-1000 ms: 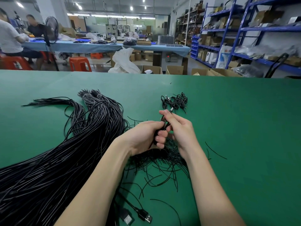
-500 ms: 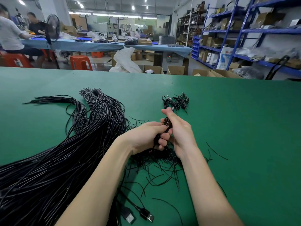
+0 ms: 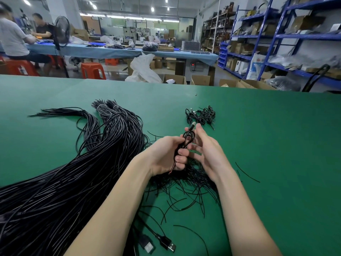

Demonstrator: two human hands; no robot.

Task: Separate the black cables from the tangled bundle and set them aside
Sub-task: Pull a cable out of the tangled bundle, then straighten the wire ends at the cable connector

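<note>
Two hands meet above the green desk, over a loose scatter of thin black wire ends. The left hand has its fingers curled round a short black cable folded into a loop, with a metal plug poking up at the top. The right hand sits just beside it, fingers spread and relaxed, its fingertips near the plug. A small pile of coiled black cables lies farther back on the desk, apart from the hands. To the left sprawls the big bundle of long black cables, and two USB plugs lie near the front edge.
</note>
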